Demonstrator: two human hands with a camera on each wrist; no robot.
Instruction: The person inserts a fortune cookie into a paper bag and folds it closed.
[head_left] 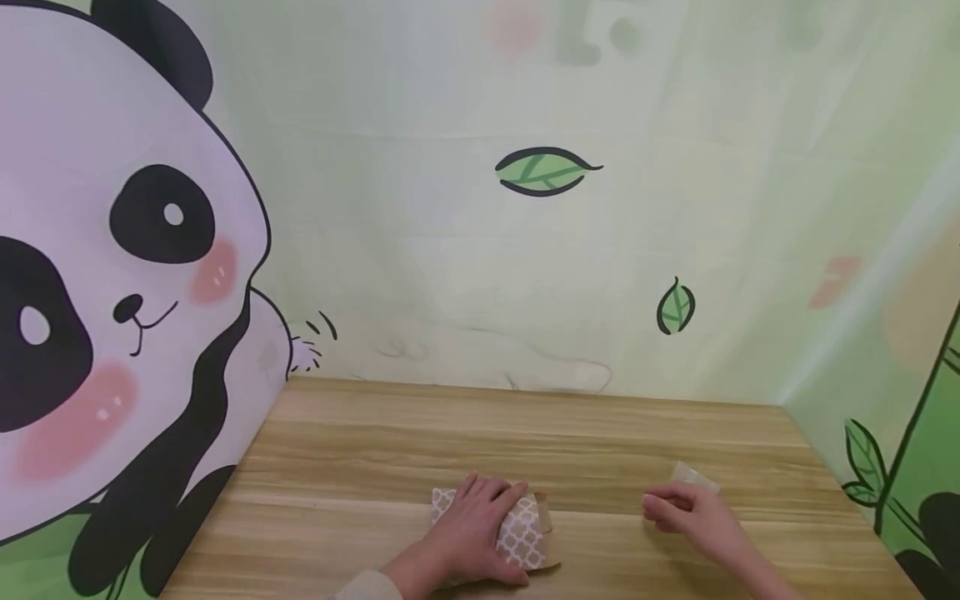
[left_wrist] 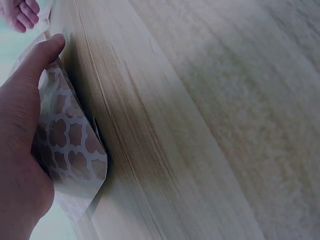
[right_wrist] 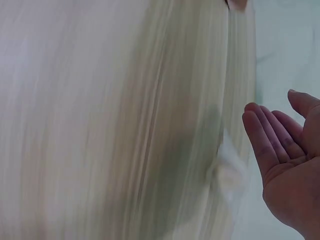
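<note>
A small paper box (head_left: 525, 533) with a brown and white lattice pattern lies on the wooden table (head_left: 525, 433) near its front edge. My left hand (head_left: 480, 521) lies over the box, fingers draped across the top and thumb along its side. In the left wrist view the thumb (left_wrist: 37, 60) presses along the patterned box (left_wrist: 70, 145). My right hand (head_left: 678, 508) rests on the table to the right, holding nothing. Its fingers (right_wrist: 270, 135) are relaxed in the right wrist view. A small pale translucent scrap (head_left: 693, 477) lies just behind it and shows blurred as a scrap (right_wrist: 230, 172).
A printed backdrop surrounds the table on three sides: a panda (head_left: 112, 275) on the left, green leaves (head_left: 543, 171) at the back, and bamboo (head_left: 900, 483) on the right. Bare wood stretches behind both hands.
</note>
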